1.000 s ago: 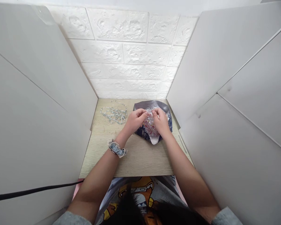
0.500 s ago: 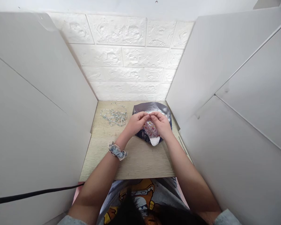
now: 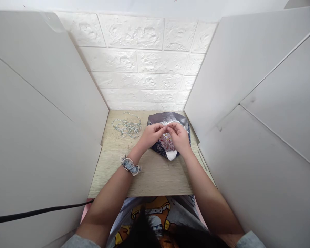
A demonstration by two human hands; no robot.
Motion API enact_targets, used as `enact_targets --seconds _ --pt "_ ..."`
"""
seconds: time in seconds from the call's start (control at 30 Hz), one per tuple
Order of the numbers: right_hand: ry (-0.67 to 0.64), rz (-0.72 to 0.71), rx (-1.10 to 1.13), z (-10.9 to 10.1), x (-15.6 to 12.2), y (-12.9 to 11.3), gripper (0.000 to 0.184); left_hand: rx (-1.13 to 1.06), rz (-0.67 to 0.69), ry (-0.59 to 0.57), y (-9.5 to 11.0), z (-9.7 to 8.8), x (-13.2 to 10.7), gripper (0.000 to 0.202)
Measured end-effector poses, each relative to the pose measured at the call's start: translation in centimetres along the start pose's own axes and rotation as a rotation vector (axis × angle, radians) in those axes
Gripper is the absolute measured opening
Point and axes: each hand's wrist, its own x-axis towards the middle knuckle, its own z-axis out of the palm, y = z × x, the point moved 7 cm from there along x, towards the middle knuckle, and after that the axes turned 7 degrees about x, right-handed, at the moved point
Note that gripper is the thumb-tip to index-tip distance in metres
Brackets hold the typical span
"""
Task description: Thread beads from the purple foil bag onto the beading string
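pale wood-grain table (image 3: 150,179) fills the floor of a narrow booth, and on its far right part lies a dark blue foil bag (image 3: 167,119), its mouth spread wide and its silvery lining showing. the bag's far edge sits close to the white brick wall (image 3: 139,69), and its right edge comes just beside the right white panel (image 3: 235,86). a heap of small pink and clear beads (image 3: 166,142) shows inside the bag, between the two hands. the left hand (image 3: 150,136) and the right hand (image 3: 181,137) meet above the bag's opening, knuckles up, fingertips pinched narrow and touching each other at the middle; whether something tiny sits between the fingertips is too small to tell. a blue scrunchie (image 3: 130,165) rings the left wrist, above the bare table. to the left of the bag, apart from it, a loose tangle of pale green bead strands (image 3: 126,126) lies near the far left corner. the left white panel (image 3: 41,120) rises straight from the table's left edge, so the hands sit in a tight channel between the two panels; the widest bare stretch of table is the near half, under the forearms, up to the front edge. a black cable (image 3: 41,210) runs low across the left panel toward the table's near left corner.
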Motion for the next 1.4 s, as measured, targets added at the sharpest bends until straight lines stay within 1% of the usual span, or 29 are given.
enact_targets --seconds 0.23,0.47,0.77,1.1,1.4 --pt "0.016 -0.064 -0.249 -0.3 -0.3 -0.7 0.015 0.044 -0.014 -0.007 0.1 -0.1 -0.1 0.025" --pt "-0.011 -0.118 -0.387 -0.1 -0.5 -1.7 0.015 0.058 -0.017 -0.003 0.1 0.0 -0.1 0.024" --pt "-0.052 -0.197 -0.553 0.4 -0.7 -2.2 0.018 0.146 -0.002 0.02 0.0 0.0 -0.1 0.025" --pt "-0.077 -0.231 -0.607 0.7 -0.6 -2.2 0.02 0.197 0.014 0.045 -0.2 -0.4 0.1 0.025" --pt "-0.089 -0.212 -0.593 0.7 -0.6 -2.1 0.021 0.232 0.028 0.04 -0.2 -0.3 0.0 0.026"
